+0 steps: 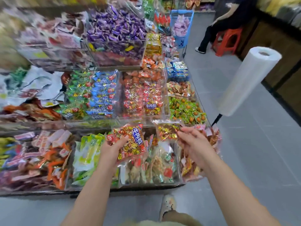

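Beef snack bags, the labelled bag [132, 141] and the second bag [167, 132], are both up in our hands, so we judge the work roughly midway: lifted, but not yet put anywhere. The bench [91, 192] of wrapped sweets spreads beyond and beneath our fingers. On it, just past the fingertips, a clear bin [143, 117] holds more bags with the same print. Our left hand [112, 145] grips the labelled bag above the front bins, thumb on its face and fingers curled underneath. Just right of it, our right hand [193, 144] pinches the second bag's edge between thumb and fingers. What is left, as we read it, is to settle both bags somewhere; whether that is the bin ahead we cannot tell.
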### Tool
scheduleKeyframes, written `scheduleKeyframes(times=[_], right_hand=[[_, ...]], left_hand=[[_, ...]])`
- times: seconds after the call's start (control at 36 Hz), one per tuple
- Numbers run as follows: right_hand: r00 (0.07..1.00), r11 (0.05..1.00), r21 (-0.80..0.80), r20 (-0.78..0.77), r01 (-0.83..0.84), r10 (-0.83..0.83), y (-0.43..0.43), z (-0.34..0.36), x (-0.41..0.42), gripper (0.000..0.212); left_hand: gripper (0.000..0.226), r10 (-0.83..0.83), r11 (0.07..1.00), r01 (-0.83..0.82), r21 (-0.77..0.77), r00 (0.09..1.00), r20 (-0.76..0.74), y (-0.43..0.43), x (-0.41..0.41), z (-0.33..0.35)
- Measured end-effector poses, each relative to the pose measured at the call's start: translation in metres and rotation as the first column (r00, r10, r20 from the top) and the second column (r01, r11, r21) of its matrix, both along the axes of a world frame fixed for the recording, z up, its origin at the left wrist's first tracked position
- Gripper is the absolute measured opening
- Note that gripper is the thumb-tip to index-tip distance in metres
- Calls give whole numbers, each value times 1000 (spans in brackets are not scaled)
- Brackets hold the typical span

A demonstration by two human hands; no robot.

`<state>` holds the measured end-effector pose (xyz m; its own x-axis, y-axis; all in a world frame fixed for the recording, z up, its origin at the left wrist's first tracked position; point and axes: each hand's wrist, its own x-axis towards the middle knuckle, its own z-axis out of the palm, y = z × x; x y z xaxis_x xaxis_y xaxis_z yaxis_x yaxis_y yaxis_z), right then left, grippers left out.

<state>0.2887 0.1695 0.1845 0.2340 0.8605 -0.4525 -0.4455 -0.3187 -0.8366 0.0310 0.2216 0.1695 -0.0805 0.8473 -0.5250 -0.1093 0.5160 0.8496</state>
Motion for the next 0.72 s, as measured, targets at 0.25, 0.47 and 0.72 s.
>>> scheduleKeyframes(times=[0.25,0.47,0.72], right_hand=[[888,959,29,387,-281,248,92,15,15,21],[700,961,50,695,-271,161,130,12,13,20],[907,982,-82,376,-172,191,141,-4,-2,19]], left_hand=[[61,168,981,-178,80,979,120,52,17,15],[36,250,963,-259,74,962,113,69,11,6],[49,153,985,-159,73,985,77,99,-2,4]])
